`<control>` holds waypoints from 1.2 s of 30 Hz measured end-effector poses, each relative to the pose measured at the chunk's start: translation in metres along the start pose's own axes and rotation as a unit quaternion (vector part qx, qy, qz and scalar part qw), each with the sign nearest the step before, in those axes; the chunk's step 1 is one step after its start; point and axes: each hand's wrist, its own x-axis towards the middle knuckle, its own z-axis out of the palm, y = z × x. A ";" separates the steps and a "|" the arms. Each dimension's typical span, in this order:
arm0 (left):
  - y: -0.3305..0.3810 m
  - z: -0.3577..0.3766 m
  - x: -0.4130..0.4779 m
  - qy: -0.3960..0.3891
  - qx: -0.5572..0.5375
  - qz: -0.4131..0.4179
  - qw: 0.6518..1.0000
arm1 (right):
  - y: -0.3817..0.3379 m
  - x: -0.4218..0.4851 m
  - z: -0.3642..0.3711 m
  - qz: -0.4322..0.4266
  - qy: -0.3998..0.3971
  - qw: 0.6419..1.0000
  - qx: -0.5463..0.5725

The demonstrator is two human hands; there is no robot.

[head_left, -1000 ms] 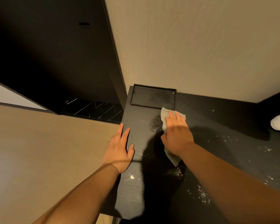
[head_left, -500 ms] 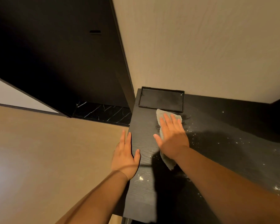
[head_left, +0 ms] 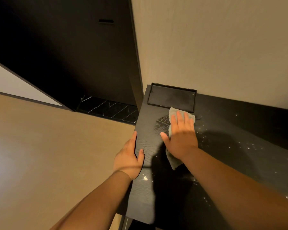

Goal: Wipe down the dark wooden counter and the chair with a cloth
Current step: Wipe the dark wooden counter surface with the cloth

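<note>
Overhead view of a dark wooden counter (head_left: 146, 196) with visible grain, meeting a beige wall (head_left: 214, 47) along its far edge.

Right hand (head_left: 181, 138): laid flat, palm down, on a grey-green cloth (head_left: 173, 161). The four fingers are straight and close together and the thumb is spread to the left. The hand presses the cloth onto the counter rather than curling round it. The cloth lies on the counter top near the far left corner. Its far end shows beyond the fingertips and reaches the near rim of a shallow black rectangular tray (head_left: 171, 97), and its near end trails out beneath the wrist.

Left hand (head_left: 128, 160): set against the left edge of the counter, with nothing in its grasp. The thumb rests on the top surface and the index finger lies straight along the edge. The remaining fingers are hidden by the back of the hand.

Surface condition: a glossy streaked patch (head_left: 161, 125) lies just left of the cloth. White specks (head_left: 239, 146) are scattered over the counter to the right of the right hand and along the forearm, and one brighter fleck (head_left: 145, 178) sits near the left wrist. The arms cast a dark shadow between the two hands.

Surroundings: the tray stands against the wall at the counter's far left corner. Left of the counter are a pale wooden floor (head_left: 56, 155), a strip of black veined stone (head_left: 106, 108) and a tall dark panel (head_left: 65, 55).
</note>
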 end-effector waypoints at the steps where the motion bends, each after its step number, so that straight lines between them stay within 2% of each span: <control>1: 0.000 0.000 0.000 -0.002 0.002 -0.003 1.000 | -0.010 0.001 0.000 0.004 0.000 1.000 0.010; 6: 0.005 -0.003 -0.001 -0.003 -0.008 -0.018 1.000 | -0.016 0.004 -0.001 -0.133 -0.016 0.991 0.012; 8: 0.006 -0.005 -0.002 -0.003 -0.020 -0.020 1.000 | -0.001 0.002 -0.004 -0.118 -0.012 0.993 0.000; 10: 0.007 -0.005 -0.002 -0.003 -0.019 -0.028 0.999 | 0.011 -0.001 -0.007 -0.063 0.001 0.998 -0.014; 14: 0.006 -0.004 0.001 -0.006 -0.021 -0.041 0.999 | 0.001 0.003 -0.008 -0.004 0.012 1.000 -0.022; 21: 0.007 -0.005 0.000 0.011 0.001 -0.035 0.999 | -0.040 0.039 0.002 -0.161 -0.008 0.987 0.017; 26: 0.006 -0.005 -0.001 0.004 0.004 -0.035 0.999 | -0.009 0.026 -0.001 -0.160 -0.004 0.987 -0.005; 30: 0.006 -0.005 0.000 0.005 0.002 -0.036 0.999 | -0.015 0.029 0.000 -0.140 0.007 0.990 -0.005; 32: 0.005 -0.004 -0.001 0.009 0.003 -0.029 1.000 | -0.029 0.039 0.003 -0.165 0.008 0.986 0.012; 36: 0.003 0.000 -0.002 0.028 0.020 -0.016 0.999 | -0.047 0.058 0.005 -0.222 -0.044 0.974 0.022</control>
